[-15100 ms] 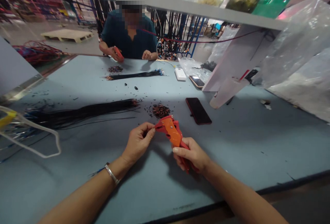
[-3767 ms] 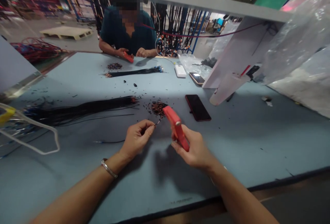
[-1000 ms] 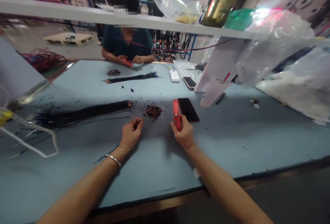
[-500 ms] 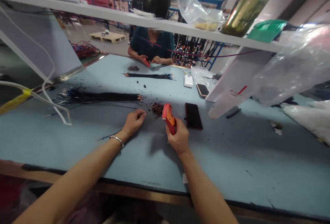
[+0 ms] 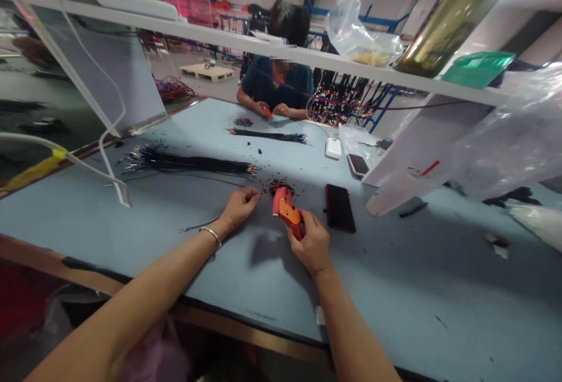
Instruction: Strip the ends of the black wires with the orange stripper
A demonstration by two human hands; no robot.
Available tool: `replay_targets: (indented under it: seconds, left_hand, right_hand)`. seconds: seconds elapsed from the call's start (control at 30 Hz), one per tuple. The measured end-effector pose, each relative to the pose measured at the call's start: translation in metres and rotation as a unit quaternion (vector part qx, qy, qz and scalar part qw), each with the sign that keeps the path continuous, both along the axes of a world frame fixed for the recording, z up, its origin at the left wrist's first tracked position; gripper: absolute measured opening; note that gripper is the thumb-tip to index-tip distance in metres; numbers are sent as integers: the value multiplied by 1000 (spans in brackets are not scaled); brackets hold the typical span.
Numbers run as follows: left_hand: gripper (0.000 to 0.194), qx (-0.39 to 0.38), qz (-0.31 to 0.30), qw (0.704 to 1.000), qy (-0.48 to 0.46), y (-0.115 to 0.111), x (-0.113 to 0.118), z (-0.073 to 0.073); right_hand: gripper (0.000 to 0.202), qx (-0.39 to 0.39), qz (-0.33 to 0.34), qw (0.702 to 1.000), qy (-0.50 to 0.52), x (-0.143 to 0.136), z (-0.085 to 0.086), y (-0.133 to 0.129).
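Note:
My left hand (image 5: pixel 240 205) is pinched closed on a thin dark wire, whose blue end (image 5: pixel 193 228) lies out past my wrist on the left. In my right hand (image 5: pixel 311 242) is a red and orange hand tool (image 5: pixel 287 211), its head pointing up and left, a little apart from my left fingers. Behind the tool lies a pile of small dark and copper-coloured scraps (image 5: pixel 279 185). A thick bundle of black wires (image 5: pixel 197 163) rests beyond my left hand, copper ends toward the pile.
Across the table (image 5: pixel 395 288) a person (image 5: pixel 276 86) holds a red tool near a second wire bundle (image 5: pixel 270 135). A dark phone (image 5: pixel 339 207) lies right of my right hand. A shelf (image 5: pixel 237 42) spans above, with white cables (image 5: pixel 113 178) hanging at left.
The view has shifted, so most things appear farther right and slightly lower. The tool in my right hand has turned a little and its head sits nearer my left hand.

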State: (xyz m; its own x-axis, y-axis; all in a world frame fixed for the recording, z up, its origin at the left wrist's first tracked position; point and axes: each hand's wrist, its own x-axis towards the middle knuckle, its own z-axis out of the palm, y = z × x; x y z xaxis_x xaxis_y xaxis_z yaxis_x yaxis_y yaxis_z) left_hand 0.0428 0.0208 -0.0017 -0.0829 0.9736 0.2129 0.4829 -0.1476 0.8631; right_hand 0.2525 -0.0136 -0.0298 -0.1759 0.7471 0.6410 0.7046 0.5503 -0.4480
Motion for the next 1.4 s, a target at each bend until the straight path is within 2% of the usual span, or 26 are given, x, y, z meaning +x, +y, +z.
replay_targets:
  seconds: [0.5, 0.83, 1.0, 1.1, 1.17, 1.23, 1.33, 1.4]
  left_hand:
    - [23, 9, -30, 999, -10, 0, -4, 0]
    - [21, 27, -43, 998, -45, 4, -7, -9]
    - [19, 90, -9, 992, -88, 6, -7, -12]
    - [17, 84, -45, 992, -78, 6, -8, -12]
    - [18, 73, -51, 994, -67, 6, -9, -13]
    - [18, 58, -41, 996, -60, 6, -11, -14]
    - [18, 39, -34, 997, -59, 8, -12, -17]
    - [17, 30, -39, 997, -63, 8, -11, -17]
  right_hand:
    - [29, 0, -12, 1000, -6, -3, -1, 5]
    - [29, 0, -28, 999, 34, 0, 4, 1]
    - [30, -34, -20, 998, 45, 2, 6, -4]
    - [30, -105, -12, 990, 97, -4, 15, -8]
    - [25, -179, -6, 968, 177, -13, 25, -6]
    - [24, -251, 24, 924, 288, -24, 36, -1]
    - [32, -347, 105, 820, 444, -38, 46, 10]
    - [34, -388, 155, 759, 499, -42, 47, 15]
